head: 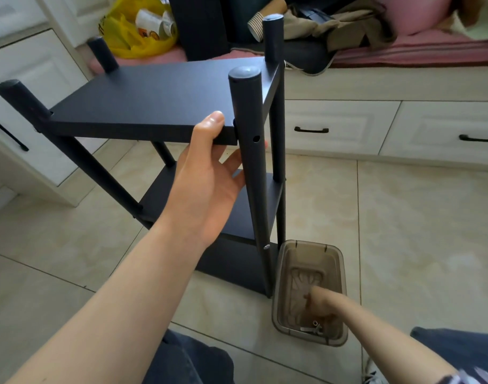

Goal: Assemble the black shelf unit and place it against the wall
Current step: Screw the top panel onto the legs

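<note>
The black shelf unit point(154, 101) stands on the tiled floor with three boards between four round posts. My left hand point(206, 173) grips the front edge of the top board, thumb on top and fingers underneath, beside the near right post point(251, 151). That post shows an open screw hole level with the top board and a silver screw head lower down. My right hand point(319, 303) reaches into a brown translucent plastic box point(310, 253) on the floor at the unit's right foot. Its fingers are blurred and bent over small metal screws point(316, 325) at the bottom.
White drawer cabinets point(348, 126) with black handles run along the back and the left. A pink cushioned bench with clothes, paper cups and a yellow bag point(137, 31) lies behind the unit. My jeans-clad knees are at the bottom edge.
</note>
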Tool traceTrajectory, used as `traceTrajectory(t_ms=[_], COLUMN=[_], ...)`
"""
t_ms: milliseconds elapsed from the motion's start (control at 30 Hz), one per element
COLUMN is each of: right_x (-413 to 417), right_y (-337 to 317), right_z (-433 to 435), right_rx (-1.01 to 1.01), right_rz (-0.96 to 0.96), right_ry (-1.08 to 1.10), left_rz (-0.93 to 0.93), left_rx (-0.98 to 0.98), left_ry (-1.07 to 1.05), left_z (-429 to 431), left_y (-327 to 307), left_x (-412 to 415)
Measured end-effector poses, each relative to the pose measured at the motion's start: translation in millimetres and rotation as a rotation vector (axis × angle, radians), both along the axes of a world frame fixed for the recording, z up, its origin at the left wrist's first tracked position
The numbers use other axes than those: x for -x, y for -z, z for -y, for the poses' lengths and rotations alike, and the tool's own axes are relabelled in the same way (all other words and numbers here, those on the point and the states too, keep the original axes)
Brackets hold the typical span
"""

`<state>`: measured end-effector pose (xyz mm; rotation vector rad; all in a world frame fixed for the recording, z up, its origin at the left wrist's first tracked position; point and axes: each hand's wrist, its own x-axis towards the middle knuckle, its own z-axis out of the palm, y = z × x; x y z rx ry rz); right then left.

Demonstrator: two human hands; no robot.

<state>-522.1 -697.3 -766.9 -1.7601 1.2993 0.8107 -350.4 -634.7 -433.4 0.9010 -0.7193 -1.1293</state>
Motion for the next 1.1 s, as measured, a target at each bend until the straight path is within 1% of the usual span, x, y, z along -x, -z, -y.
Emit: traceTrajectory(t_ms=[67, 133, 233, 333, 367, 400, 433, 500, 567, 600, 633, 667, 833, 1100], right_x=[-2, -4, -8, -7, -7, -7, -5, -4, -4, -6, -7, -8, -4, 3], right_y=[12, 23, 38, 42, 47, 49, 53, 60, 61, 59, 59, 57, 62, 69], right_z=[-7, -13, -19, -24, -25, -26, -26, -24, -24, -26, -26, -26, -23, -13], right_rx=[0.018, 0.009, 0.048, 0.027, 0.025, 0.043, 0.106, 0.162, 0.140, 0.098, 0.101, 0.110, 0.282, 0.326], right_rz=[-0.033, -0.042, -0.025, -0.037, -0.011, 0.024, 0.070, 0.084, 0.037, 0.025, 0.004, -0.019, -0.033, 0.006], right_ry=[-0.043, -0.041, -0.033, -0.029, -0.034, -0.076, -0.171, -0.239, -0.243, -0.172, -0.165, -0.157, -0.136, -0.116], left_rz=[0.005, 0.013, 0.005, 0.000, -0.003, -0.006, -0.006, 0.003, 0.012, 0.013, 0.011, 0.010, 0.006, 0.014], left_rx=[-0.001, 0.004, 0.014, 0.007, 0.006, 0.006, 0.007, 0.009, 0.012, 0.015, 0.017, 0.019, 0.020, 0.013], left_ry=[-0.004, -0.002, 0.003, 0.005, 0.005, 0.006, 0.008, 0.012, 0.019, 0.021, 0.023, 0.024, 0.025, 0.018], left_z=[0, 1, 1, 1, 2, 2, 2, 1, 1, 1, 1, 1, 2, 4], left_y=[0, 0, -1, 0, 0, 1, 1, 0, -1, -1, 0, 0, 2, 2], left_x=[0, 1, 1, 1, 1, 0, 0, 0, 1, 1, 1, 1, -1, -1])
